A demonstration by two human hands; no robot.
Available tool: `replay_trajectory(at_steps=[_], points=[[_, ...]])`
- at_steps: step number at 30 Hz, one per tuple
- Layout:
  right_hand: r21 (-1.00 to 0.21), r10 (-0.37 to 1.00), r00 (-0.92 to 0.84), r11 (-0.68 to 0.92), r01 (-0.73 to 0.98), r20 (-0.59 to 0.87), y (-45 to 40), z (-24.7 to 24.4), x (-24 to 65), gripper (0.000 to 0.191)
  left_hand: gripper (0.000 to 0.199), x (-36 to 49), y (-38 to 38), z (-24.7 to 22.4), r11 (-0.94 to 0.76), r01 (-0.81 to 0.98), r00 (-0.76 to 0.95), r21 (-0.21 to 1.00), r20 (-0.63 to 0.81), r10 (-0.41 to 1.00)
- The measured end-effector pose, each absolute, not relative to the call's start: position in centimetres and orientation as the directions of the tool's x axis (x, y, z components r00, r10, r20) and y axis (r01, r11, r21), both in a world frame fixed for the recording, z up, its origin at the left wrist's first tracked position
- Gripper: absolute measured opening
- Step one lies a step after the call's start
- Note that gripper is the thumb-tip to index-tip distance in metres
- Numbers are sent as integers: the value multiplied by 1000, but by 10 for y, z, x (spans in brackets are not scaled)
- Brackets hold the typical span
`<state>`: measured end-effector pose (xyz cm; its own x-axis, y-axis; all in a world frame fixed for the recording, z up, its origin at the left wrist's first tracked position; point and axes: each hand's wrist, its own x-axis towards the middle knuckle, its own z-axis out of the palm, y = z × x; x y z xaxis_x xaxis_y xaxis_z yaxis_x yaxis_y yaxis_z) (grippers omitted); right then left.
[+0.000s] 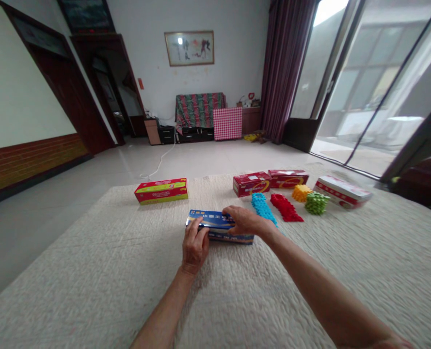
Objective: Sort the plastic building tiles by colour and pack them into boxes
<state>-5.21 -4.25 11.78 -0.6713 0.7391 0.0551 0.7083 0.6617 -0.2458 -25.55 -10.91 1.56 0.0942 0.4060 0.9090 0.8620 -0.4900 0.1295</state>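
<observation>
On cream quilting (128,271), a blue box (215,222) is clasped by left hand (195,246) and right hand (245,221); a curtain (281,72) is hung by glass doors (364,72).

Blue right in front of you, a riot of brights around it!
You're on a deep-blue box (214,219) lettered in white and gold, over a cream blanket (73,291) rippled with quilting; left, a long box (162,191) blazes red and yellow-green; right, here's a sky-blue strip (263,207), a scarlet strip (286,207), an orange-yellow piece (301,193), a green piece (317,203), two dark-red cartons (251,184) with yellow swooshes, a white-and-red box (342,190), and beyond, red-and-white check on a cloth (228,123) and purple curtains (281,63)!
</observation>
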Motion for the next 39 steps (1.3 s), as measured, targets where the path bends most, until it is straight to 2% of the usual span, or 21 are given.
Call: replay_trajectory(at_steps=[5, 12, 15, 19, 28, 32, 34, 37, 39], points=[[-229, 694, -714, 713, 663, 93, -40, 118, -47, 49, 16, -255, -111, 19, -485, 865, 91, 128, 911, 403], [-245, 675, -735, 725, 644, 68, -41, 133, -42, 36, 16, -254, -113, 21, -478, 870, 95, 121, 910, 403], [-292, 690, -721, 703, 648, 63, -41, 140, -40, 33, 17, -255, -114, 21, -473, 874, 110, 110, 904, 413], [-298, 754, -636, 652, 697, 161, -38, 147, -36, 32, 17, -256, -115, 23, -474, 874, 119, 106, 900, 420], [-444, 740, -656, 643, 623, 151, -34, 149, -32, 23, 17, -259, -114, 35, -501, 860, 193, 98, 847, 495], [-436, 752, -640, 634, 638, 158, -29, 150, -30, 24, 25, -263, -102, 48, -486, 865, 230, 128, 759, 610], [-409, 752, -605, 654, 637, 260, -29, 153, -30, 23, 36, -264, -94, 56, -463, 871, 226, 163, 704, 674], [-389, 675, -470, 725, 569, 569, -39, 157, -31, 22, 48, -264, -85, 67, -395, 899, 216, 187, 596, 773], [-394, 621, -349, 746, 536, 701, -52, 155, -32, 22, 51, -262, -81, 71, -338, 924, 202, 180, 520, 830]])
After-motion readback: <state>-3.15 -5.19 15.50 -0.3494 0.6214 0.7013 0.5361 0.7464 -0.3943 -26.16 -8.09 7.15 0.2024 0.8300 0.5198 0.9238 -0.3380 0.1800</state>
